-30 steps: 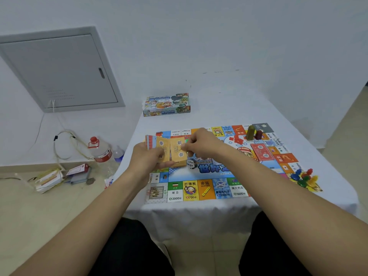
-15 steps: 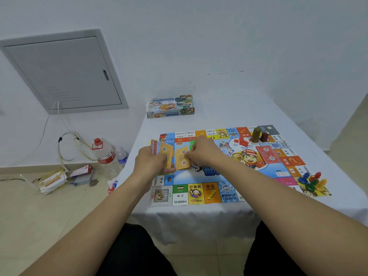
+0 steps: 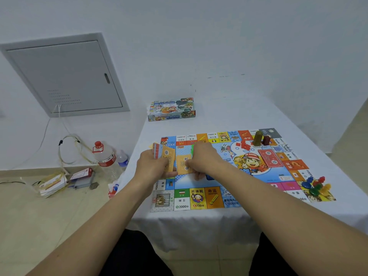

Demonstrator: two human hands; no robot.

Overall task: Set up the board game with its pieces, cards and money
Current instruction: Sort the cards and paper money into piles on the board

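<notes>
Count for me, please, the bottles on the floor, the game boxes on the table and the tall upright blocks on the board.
Bottles: 2 (large bottle, small bottle)
Game box: 1
Tall blocks: 2 (olive block, dark red block)
Total: 5

The board (image 3: 201,198) under my arms looks like printed paper or thin card with a slight sheen, lying on a smooth, matt white cloth (image 3: 229,112) that drapes over the table's near edge. The notes (image 3: 184,164) I pinch are thin matt paper, the pawns (image 3: 315,186) at the right glossy plastic. Far left, the wall hatch (image 3: 63,76) looks like painted matt metal, the bottle (image 3: 104,156) on the floor clear plastic.
</notes>
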